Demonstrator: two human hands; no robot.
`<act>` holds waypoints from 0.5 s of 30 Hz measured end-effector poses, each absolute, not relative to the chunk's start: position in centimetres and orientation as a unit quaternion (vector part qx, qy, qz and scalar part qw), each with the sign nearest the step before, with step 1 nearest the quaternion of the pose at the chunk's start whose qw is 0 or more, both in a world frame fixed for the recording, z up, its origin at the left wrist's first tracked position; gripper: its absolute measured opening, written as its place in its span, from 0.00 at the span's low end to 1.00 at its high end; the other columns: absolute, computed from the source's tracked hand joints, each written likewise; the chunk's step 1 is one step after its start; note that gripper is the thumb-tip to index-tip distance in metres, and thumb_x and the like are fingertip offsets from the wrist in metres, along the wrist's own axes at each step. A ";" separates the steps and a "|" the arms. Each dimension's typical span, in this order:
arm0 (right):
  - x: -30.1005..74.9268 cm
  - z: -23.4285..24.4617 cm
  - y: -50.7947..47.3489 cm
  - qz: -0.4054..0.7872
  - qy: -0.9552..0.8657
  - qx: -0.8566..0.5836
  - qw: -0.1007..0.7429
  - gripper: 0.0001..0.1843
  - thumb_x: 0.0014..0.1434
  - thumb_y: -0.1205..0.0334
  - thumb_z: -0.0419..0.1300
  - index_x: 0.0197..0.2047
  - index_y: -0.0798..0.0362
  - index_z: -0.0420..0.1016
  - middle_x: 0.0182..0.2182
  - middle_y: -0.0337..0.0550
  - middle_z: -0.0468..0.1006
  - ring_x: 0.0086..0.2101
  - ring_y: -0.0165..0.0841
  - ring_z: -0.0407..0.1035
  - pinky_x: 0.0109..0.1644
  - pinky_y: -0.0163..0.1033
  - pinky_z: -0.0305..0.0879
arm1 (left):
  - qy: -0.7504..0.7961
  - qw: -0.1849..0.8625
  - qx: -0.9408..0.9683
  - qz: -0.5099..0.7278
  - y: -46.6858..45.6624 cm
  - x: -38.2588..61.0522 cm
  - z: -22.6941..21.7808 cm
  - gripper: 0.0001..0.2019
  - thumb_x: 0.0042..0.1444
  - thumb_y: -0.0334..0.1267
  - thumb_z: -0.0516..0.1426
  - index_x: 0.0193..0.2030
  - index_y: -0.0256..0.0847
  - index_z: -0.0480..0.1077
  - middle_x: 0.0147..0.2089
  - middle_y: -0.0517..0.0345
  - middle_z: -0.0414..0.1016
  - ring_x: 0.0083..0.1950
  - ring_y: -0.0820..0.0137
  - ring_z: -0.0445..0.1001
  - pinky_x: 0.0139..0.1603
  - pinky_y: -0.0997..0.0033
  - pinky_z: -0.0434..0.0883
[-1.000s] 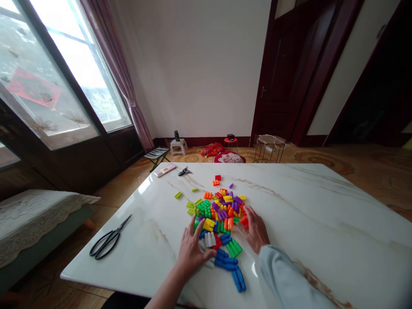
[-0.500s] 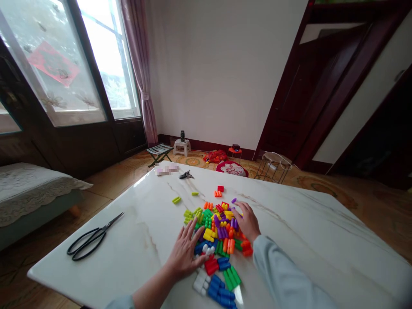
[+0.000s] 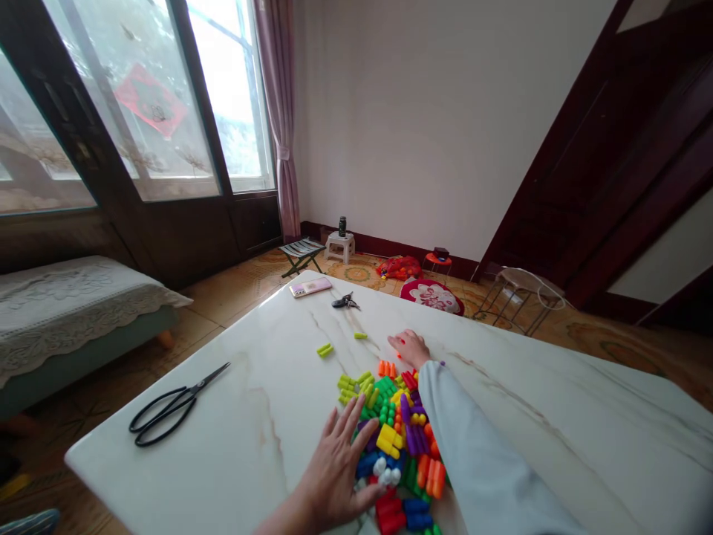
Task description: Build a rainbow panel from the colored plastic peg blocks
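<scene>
The left hand (image 3: 339, 464) spreads along the left side of the block pile (image 3: 388, 440) on the surface's (image 3: 234, 438) near part, while the right hand (image 3: 411, 347), its grip unclear over a red piece (image 3: 402, 342) farther off, should probably work low and gently.

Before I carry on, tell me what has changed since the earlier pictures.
The right hand moved forward from the right side of the block pile to beyond its far edge, over a red block; whether it grips it is unclear. The left hand stays at the pile's left side. Scissors, phone and keys lie where they were.
</scene>
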State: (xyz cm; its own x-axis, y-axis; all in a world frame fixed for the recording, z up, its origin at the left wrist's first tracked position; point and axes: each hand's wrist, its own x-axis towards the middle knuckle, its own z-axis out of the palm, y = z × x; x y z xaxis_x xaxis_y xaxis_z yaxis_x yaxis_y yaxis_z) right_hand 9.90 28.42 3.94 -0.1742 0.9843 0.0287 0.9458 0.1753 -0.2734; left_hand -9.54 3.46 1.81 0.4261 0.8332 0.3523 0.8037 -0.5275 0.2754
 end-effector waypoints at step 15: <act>9.3 10.1 13.7 0.326 -0.842 -0.390 0.181 0.32 0.63 0.38 0.43 0.34 0.54 0.77 0.32 0.42 0.77 0.35 0.34 0.69 0.42 0.37 0.63 | 0.482 0.064 0.837 0.252 4.0 -9.4 1.6 0.43 0.57 0.61 0.51 0.72 0.44 0.39 0.74 0.47 0.34 0.73 0.50 0.40 0.68 0.44 0.51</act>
